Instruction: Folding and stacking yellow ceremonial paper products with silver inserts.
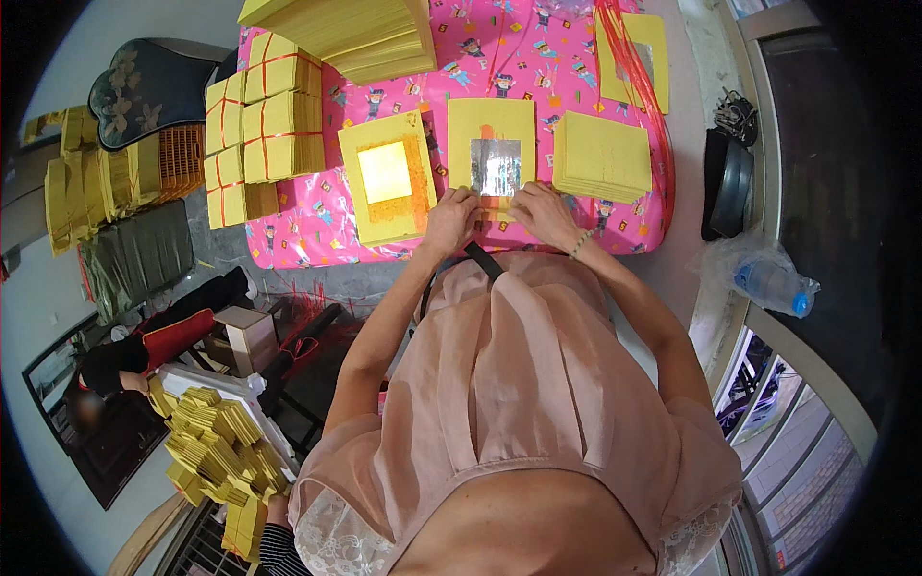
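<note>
In front of me lies a stack of yellow paper sheets (464,125), its top sheet bearing a shiny silver foil square (499,165) over an orange patch. My left hand (451,221) pinches the near left corner of that top sheet. At the near right corner, my right hand (545,213) has its fingers bent in and pressed on the paper; the fingertips are partly hidden. Left of it sits another yellow stack (363,226), topped by a bright foil square (384,171) with orange around it. A plain yellow stack (603,158) rests just right of my right hand.
A pink patterned cloth (317,245) covers the table. Bundles tied with red strips (283,125) and a tall yellow pile (375,58) stand at the left back. Red strips (658,125) hang at the right. Another person's striped sleeve (277,542) shows lower left, beside piled yellow paper (216,437).
</note>
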{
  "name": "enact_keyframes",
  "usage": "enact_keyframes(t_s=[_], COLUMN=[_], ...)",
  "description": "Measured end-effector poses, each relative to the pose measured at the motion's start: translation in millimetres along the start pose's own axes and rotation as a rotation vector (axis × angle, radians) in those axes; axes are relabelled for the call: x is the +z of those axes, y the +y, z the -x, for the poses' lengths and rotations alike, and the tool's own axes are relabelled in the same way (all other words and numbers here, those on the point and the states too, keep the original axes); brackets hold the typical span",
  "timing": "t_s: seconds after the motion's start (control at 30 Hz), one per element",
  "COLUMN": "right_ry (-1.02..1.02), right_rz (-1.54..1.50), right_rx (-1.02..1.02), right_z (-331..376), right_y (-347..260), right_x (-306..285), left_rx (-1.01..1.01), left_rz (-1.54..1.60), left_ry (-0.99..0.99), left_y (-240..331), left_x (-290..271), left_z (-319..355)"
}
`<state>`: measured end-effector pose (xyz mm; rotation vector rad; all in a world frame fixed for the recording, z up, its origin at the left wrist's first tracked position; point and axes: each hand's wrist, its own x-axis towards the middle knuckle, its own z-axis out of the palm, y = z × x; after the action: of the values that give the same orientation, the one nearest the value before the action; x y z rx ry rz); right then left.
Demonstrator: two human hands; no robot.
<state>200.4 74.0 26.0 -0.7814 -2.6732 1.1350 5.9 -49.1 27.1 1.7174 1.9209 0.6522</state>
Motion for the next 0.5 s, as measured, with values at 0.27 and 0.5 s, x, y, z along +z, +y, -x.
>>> enact_keyframes(t_s=[0.27, 0.5], right_ry=[0.025, 0.114], right_rz=[0.389, 0.351], right_rx=[-0.122, -0.165], right_z=[1, -5], right_y=[-9, -20], right_x=[14, -3], left_rx=[0.04, 0.137], left_rz=[-0.008, -0.065], left_ry=[-0.035, 0.038], left_y=[1, 20], left_x=[-2, -15], left_z=[-3, -2])
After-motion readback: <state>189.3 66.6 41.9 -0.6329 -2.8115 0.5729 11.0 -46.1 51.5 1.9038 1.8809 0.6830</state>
